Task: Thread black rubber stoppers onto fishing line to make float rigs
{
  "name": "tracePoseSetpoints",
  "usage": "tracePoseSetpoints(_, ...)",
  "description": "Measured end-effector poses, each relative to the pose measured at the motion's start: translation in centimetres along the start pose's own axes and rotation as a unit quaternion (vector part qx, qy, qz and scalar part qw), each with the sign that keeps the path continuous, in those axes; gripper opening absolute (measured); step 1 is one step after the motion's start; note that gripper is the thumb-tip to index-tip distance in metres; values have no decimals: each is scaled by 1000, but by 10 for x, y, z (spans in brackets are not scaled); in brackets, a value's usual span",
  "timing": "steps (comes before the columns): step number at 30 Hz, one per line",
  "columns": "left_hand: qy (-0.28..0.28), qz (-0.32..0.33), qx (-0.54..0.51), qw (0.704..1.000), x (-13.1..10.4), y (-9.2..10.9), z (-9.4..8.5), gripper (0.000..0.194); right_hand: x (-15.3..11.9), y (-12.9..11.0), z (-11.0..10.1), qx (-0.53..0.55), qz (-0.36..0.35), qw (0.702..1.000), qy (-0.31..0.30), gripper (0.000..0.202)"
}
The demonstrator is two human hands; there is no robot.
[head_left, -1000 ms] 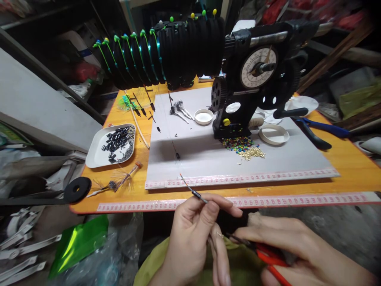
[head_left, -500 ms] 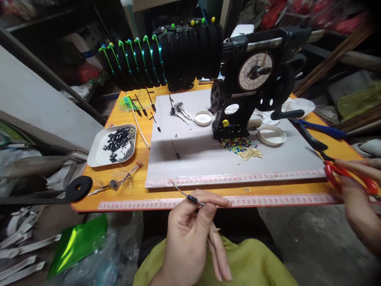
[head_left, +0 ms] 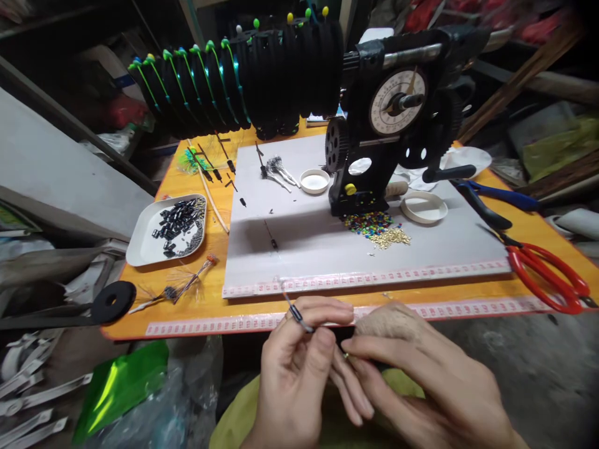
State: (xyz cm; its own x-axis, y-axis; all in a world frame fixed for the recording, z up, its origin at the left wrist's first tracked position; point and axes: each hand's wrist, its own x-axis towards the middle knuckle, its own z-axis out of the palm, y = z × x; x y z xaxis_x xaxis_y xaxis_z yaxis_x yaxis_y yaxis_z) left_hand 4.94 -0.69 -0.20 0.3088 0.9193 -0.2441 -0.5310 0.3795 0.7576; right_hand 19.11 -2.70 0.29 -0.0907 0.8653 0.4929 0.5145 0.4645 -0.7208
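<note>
"Looking through the head view, where is the beaded line [head_left: 306, 327]?"

"Six o'clock, across the forefinger of the left hand [head_left: 294, 377], thin end aimed toward eleven. That thumb pinches its grey part; the other fingers extend loosely. The right hand [head_left: 435, 371], toward four, is nearly closed, fingertips at a tiny gold-coloured piece [head_left: 345, 355]. Whether it grips that, I can't tell."

"How would the line handle?"

"Almost weightless, I'd say, springy and easily kinked, with a hard, slippery bead [head_left: 295, 312]. I'd hold it close beside the bead, sparing the fine tip."

"And its looks?"

"Glossy black cylinder, pale highlight, orange-tinged strand above, grey below. Similar black cylinders [head_left: 182, 218] sit in the white tray [head_left: 139, 249] at nine o'clock."
</note>
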Motion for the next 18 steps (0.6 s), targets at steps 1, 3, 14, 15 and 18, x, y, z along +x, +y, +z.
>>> tracePoseSetpoints(1,-4,9,20,1000,0,0,-1,14,0,1,-1,-28,-15,999,4,20)
tracePoseSetpoints(3,-5,21,52,998,-1,1,-5,16,-1,3,-4,-88,-54,995,10,18)
tracePoseSetpoints(14,41,6,181,983,-1,5,-5,8,-18,20,-22,-121,-125,980,-92,32)
tracePoseSetpoints(15,42,9,191,981,-1,5,-3,10,-19,20,-23,-118,-124,981,-93,33)
tracePoseSetpoints(18,45,23,217,975,1,6,-1,15,-21,20,-22,-112,-114,983,-90,35)
